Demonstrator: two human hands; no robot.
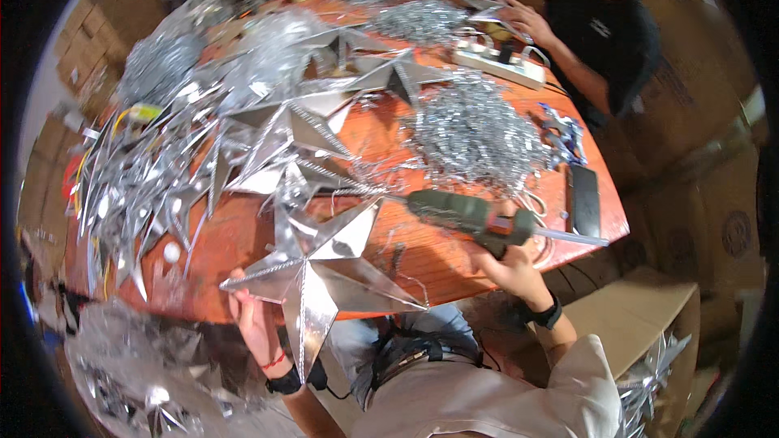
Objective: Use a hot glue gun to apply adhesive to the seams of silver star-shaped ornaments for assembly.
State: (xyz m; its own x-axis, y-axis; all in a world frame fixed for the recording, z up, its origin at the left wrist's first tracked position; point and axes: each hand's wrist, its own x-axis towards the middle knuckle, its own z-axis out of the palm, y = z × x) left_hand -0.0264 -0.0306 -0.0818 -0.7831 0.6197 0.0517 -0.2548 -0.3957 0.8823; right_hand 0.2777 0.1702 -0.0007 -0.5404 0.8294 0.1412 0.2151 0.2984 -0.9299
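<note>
Star (320, 276) at table's (219, 247) near edge, lower point overhanging. Left hand (256, 326) pinches its left point. Right hand (519, 274) has fingers wrapped round glue gun (450, 209); can't tell if trigger is squeezed. Nozzle (395, 197) by upper-right point, contact unclear. Best bet: brace star, run thin even bead, fingers away from likely hot tip.

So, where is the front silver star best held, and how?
I would hold the star by its left point, from the near left, like the left hand: it tapers and lies away from the glue gun at the upper-right tip.
</note>
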